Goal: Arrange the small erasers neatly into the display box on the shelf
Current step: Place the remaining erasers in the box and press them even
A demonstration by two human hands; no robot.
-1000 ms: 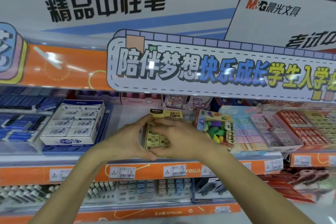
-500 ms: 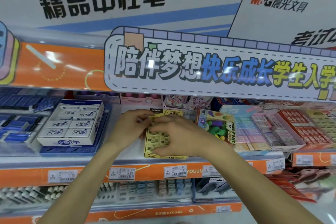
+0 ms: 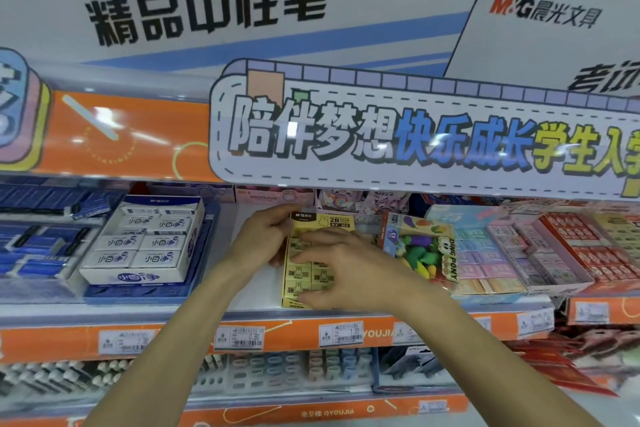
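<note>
Erasers point(image 3: 302, 274), small yellow blocks printed with a rabbit, lie in rows inside the yellow display box point(image 3: 323, 221), which sits on the white shelf point(image 3: 242, 312) close to its front lip, above the orange price strip point(image 3: 242, 338).

Nearest the camera, the right hand point(image 3: 349, 270) lies spread over the right and front part of the box, fingers flat on the top layer and pressing it, gripping nothing. Behind it, the left hand point(image 3: 268, 236) cups the box's left wall and rear corner, fingers curled against the card as a brace.

Risks, as judged:
- Uneven downward pressure may tip or lift a block at the uncovered left column, spoiling the row.
- A forward push could slide the box over the shelf lip, since it stands so near it.
- The fruit-pattern box point(image 3: 420, 246) stands just beside on the right; a sideways nudge would knock it.

Orientation: the box's long axis runs front to back, its raised header card at the far end facing the aisle. Each eraser lies flat, long axis across the box, printed face up. Whether the covered rows are full cannot be told.

Farther left, well apart, stands a white eraser box point(image 3: 145, 246).
</note>
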